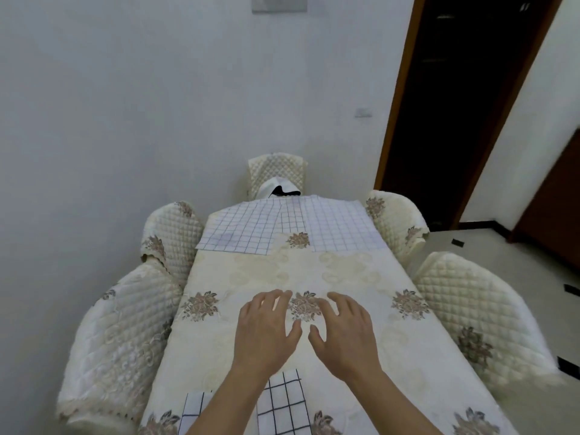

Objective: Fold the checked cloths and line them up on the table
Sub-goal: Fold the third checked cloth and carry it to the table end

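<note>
Two white checked cloths lie spread flat at the far end of the table [361,309], one on the left [238,230] and one on the right [342,227], overlapping in the middle. Near me, two folded cloths with dark checks rest at the table's front edge: one [284,403] between my forearms, a smaller one [193,409] to its left. My left hand [266,331] and right hand [345,334] hover side by side over the middle of the table, fingers spread, holding nothing. Both hands are well short of the far cloths.
A cream embroidered tablecloth covers the table. Quilted covered chairs stand around it: two on the left [125,340], two on the right [470,315], one at the far end [276,171] with a white and dark item on it. A dark doorway [455,105] opens at the back right.
</note>
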A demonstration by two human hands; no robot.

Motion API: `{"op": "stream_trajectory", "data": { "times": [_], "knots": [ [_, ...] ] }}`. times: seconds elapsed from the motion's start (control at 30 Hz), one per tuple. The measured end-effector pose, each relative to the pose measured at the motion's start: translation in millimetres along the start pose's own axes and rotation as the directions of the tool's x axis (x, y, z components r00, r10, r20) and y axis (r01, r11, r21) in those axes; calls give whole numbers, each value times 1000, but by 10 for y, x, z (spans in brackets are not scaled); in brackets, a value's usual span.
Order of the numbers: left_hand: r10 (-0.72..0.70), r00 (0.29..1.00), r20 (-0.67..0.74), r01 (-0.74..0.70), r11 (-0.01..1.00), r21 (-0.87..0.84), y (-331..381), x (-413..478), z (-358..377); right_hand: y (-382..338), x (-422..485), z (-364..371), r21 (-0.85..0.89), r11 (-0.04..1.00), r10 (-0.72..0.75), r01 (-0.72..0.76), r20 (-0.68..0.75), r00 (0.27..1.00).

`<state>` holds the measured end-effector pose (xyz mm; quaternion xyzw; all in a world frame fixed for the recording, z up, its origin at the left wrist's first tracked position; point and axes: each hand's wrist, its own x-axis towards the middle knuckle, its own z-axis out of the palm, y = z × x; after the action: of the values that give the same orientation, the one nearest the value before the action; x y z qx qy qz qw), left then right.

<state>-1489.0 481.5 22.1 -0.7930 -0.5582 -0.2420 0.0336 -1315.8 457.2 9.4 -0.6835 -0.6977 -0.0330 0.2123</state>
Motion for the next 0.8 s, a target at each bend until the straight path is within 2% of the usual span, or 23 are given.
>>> {"op": "stream_trajectory", "data": {
  "times": [0.17, 0.33, 0.47, 0.6, 0.8],
  "knots": [
    [114, 992, 48, -112, 993, -44, 278, 113, 101, 309, -209, -233, -79, 991, 97, -104, -84, 992],
    [301, 949, 89, -287, 947, -145, 901, 195, 325, 823, -604, -553, -193, 935, 259, -297, -198, 945],
    [501, 863, 63, -466, 839, -281, 1626, 153, 480, 1220, -1093, -902, -265, 850, 386, -455, -274, 881],
    [641, 768, -2, -600, 718, -353, 2317, 70, 537, 1539, -1606, -1281, -283, 739, 523, -611, -331, 785],
    [759, 651, 0, -694, 595, -406, 3159, -91, 645, 1944, -2249, -1662, -305, 598, 649, -741, -358, 671]
  ]
}}
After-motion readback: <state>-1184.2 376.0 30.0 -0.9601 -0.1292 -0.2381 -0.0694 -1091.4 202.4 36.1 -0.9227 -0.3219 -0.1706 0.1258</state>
